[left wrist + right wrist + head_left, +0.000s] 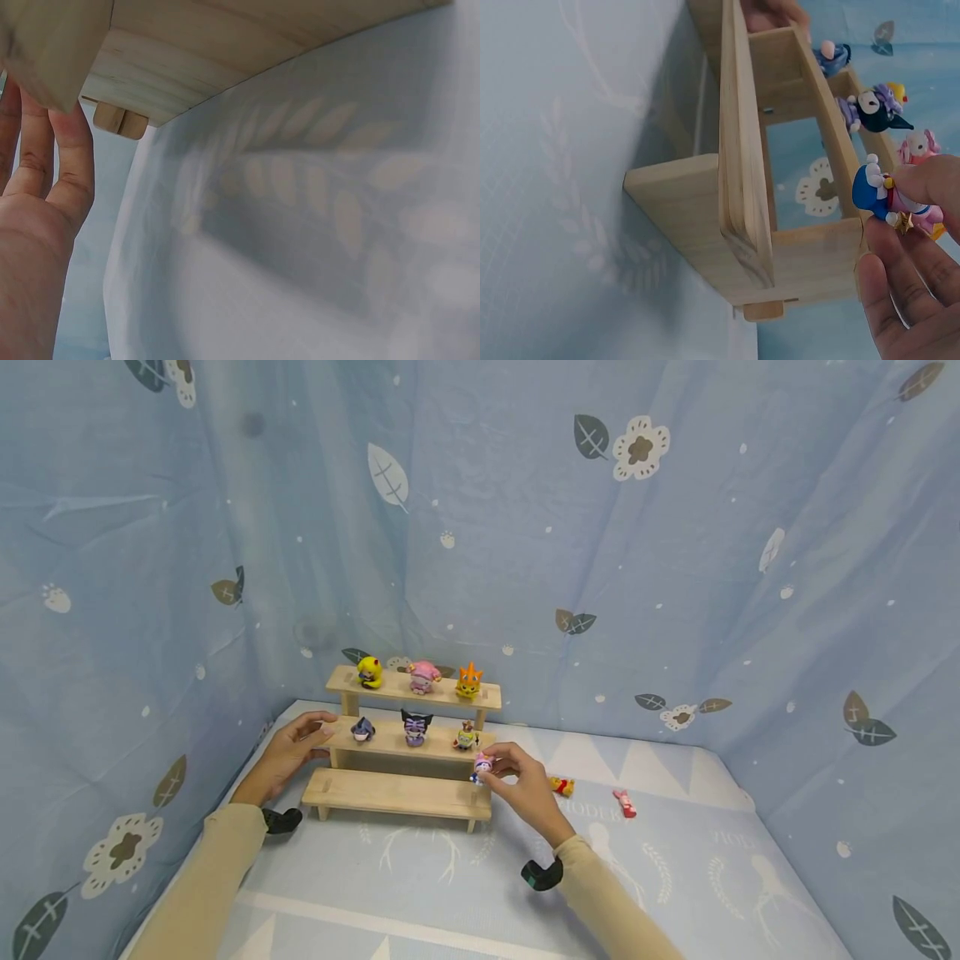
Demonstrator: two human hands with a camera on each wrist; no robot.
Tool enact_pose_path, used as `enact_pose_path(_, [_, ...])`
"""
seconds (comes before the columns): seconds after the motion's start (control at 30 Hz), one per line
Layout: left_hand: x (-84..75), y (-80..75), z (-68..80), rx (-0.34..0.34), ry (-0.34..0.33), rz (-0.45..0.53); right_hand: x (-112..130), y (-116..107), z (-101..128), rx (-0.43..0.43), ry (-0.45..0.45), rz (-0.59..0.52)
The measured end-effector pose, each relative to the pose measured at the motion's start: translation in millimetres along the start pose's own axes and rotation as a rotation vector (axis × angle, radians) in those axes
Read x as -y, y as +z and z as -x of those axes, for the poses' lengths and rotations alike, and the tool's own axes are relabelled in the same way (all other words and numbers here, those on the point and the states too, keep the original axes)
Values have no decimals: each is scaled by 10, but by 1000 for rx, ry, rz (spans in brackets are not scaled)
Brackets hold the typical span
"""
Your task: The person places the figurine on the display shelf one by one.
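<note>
A three-tier wooden shelf (397, 793) stands on the blue mat. Its top tier carries a yellow (369, 672), a pink (423, 677) and an orange figure (468, 682). The middle tier bears a blue-grey (363, 729), a black-purple (416, 727) and a small yellow-green figure (465, 739). My right hand (498, 770) pinches a small blue and pink figure (482, 767) (871, 191) just over the right end of the bottom tier. My left hand (303, 739) rests against the shelf's left end, its fingers (71, 150) straight on the wood (172, 60).
Two small figures lie on the mat to the right of the shelf: a yellow-red one (562, 787) and a pink-red one (624, 803). Blue patterned cloth walls (675, 568) close in the back and both sides. The mat (675, 877) stretches forward and to the right.
</note>
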State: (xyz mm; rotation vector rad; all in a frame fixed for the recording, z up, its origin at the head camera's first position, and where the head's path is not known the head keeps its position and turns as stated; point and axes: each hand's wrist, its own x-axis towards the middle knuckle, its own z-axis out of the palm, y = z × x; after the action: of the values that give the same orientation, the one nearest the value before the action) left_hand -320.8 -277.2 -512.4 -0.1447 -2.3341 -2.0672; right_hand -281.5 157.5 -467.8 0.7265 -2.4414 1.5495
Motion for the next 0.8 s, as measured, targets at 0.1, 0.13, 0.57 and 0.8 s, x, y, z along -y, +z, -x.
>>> enact_pose_path(0.1, [-9,-1,1,2,-1,-2,3,39,-15,11,-7,-8])
enact_pose_path(0.13, [-13,0,0,1,-1,-3,6,53,-21,16,-11,-15])
enact_pose_path(0.57, [-45,6,27,3,-11,-8,85,308,-76,64,-38,-37])
enact_pose_path(0.8, [-42,17,18,4,-5,-3,190,549,-153,95,-43,-56])
